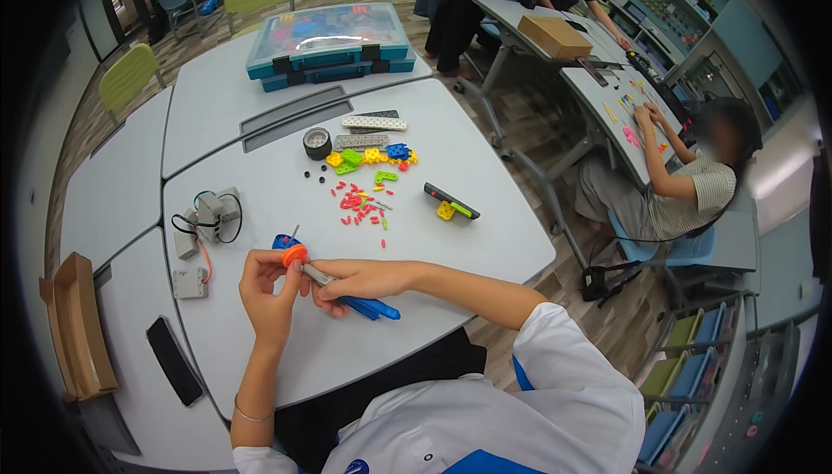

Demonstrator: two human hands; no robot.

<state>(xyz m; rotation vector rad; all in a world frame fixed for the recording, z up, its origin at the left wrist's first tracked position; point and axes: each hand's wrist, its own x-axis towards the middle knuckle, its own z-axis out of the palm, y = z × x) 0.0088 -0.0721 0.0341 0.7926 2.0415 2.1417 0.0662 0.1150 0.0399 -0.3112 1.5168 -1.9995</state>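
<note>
My left hand [267, 296] is closed, fingertips pinching a round orange piece [295, 254]. A blue building piece [282, 241] and a thin grey axle [295, 231] show just beyond it. From the right, my right hand [368, 278] grips a grey building piece [318, 275] whose end meets the orange one. Long blue beams [373, 308] stick out below my right hand; I cannot tell whether they are joined to the grey piece. Beyond my hands lie many small pink connector pegs [354, 203], a green angled piece [386, 177] and yellow blocks [373, 156].
Grey modules with cables [208, 214] lie at left, near a black phone [173, 361] and an open cardboard box [78, 327]. A propped-up phone [451, 200] stands at right. Farther back are a black wheel [317, 143] and stacked teal cases [329, 45]. Another person [676, 171] sits at right.
</note>
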